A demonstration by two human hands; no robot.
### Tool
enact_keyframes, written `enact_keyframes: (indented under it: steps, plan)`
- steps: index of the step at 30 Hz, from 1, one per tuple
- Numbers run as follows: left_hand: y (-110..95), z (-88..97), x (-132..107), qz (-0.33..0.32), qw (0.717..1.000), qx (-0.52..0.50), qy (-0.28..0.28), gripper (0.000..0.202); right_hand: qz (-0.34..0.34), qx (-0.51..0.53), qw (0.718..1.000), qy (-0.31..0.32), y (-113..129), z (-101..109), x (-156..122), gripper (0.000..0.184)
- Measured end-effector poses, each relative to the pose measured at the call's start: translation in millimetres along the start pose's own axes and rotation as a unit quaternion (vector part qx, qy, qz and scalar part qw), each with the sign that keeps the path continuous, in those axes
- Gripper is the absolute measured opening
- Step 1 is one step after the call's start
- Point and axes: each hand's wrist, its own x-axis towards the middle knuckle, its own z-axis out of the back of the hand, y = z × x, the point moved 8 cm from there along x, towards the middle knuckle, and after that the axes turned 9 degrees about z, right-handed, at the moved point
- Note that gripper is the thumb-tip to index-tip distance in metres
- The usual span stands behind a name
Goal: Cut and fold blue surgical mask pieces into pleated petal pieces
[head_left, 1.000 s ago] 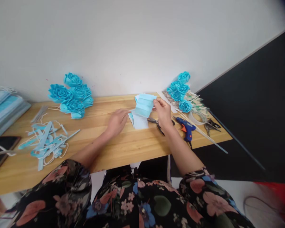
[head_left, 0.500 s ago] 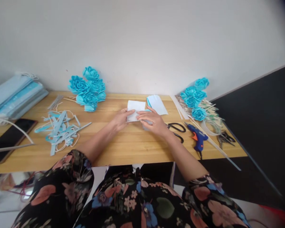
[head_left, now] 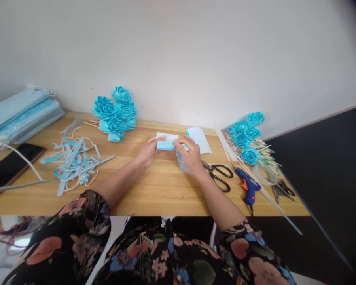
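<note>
Both my hands meet at the middle of the wooden table (head_left: 154,190). My left hand (head_left: 148,151) and my right hand (head_left: 191,154) pinch the two ends of a light blue and white mask sheet (head_left: 166,143), which is folded over into a narrow strip. More cut mask sheets (head_left: 200,138) lie flat just behind my right hand. Another pale piece shows under my right palm.
Blue fabric roses (head_left: 115,114) lie at the back left and more roses (head_left: 245,134) on sticks at the right. Black scissors (head_left: 218,172), a blue glue gun (head_left: 247,186) and a tape roll (head_left: 262,174) sit right. Cut strips (head_left: 72,164), a mask stack (head_left: 20,114) and a phone (head_left: 10,166) are left.
My right hand lowered a pleated blue sheet from the air to the table. Both hands then took a white sheet and folded it over into a strip. The view swung left.
</note>
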Motion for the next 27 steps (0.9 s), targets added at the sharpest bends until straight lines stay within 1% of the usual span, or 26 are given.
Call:
enact_keyframes:
  steps: [2, 5, 7, 9, 12, 15, 17, 19, 20, 24, 27]
  plan:
    - [1.8, -5.6, -2.4, 0.002, 1.000, 0.019, 0.024, 0.019, -0.029, 0.012, 0.999, -0.038, -5.6, 5.4, -4.5, 0.020]
    - [5.7, -12.7, -5.7, 0.001, 0.998, 0.044, 0.052, 0.022, -0.047, 0.024, 0.997, -0.062, -12.6, 9.7, -9.6, 0.017]
    - [7.8, -15.4, -7.0, -0.003, 0.996, 0.054, 0.065, 0.026, -0.070, 0.049, 0.994, -0.063, -20.5, 8.4, -12.6, 0.018]
    - [9.6, -16.7, -7.4, -0.006, 0.995, 0.062, 0.077, 0.029, -0.112, 0.086, 0.988, -0.056, -31.2, 3.7, -16.4, 0.022]
    - [12.8, -16.4, -6.1, 0.000, 0.994, 0.078, 0.083, 0.031, -0.160, 0.113, 0.979, -0.061, -42.0, 0.4, -21.1, 0.026]
    - [13.5, -15.6, -3.9, 0.004, 0.993, 0.084, 0.080, 0.035, -0.161, 0.107, 0.978, -0.073, -41.5, 3.4, -21.4, 0.025]
    - [12.0, -15.6, -2.7, 0.004, 0.993, 0.085, 0.079, 0.046, -0.150, 0.102, 0.980, -0.079, -37.6, 6.5, -20.4, 0.023]
    - [8.6, -14.5, -2.5, -0.009, 0.992, 0.103, 0.071, 0.055, -0.141, 0.094, 0.982, -0.084, -33.7, 9.4, -19.5, 0.021]
    - [5.9, -13.2, -2.9, -0.022, 0.991, 0.121, 0.061, 0.055, -0.138, 0.090, 0.983, -0.086, -32.3, 10.3, -19.3, 0.021]
    - [-5.2, -5.3, -7.5, -0.085, 0.974, 0.211, -0.008, 0.037, -0.151, 0.089, 0.981, -0.082, -33.5, 8.9, -19.7, 0.027]
    - [-7.3, -3.9, -9.8, -0.096, 0.968, 0.231, -0.028, 0.034, -0.173, 0.129, 0.973, -0.081, -38.2, 4.3, -20.3, 0.040]
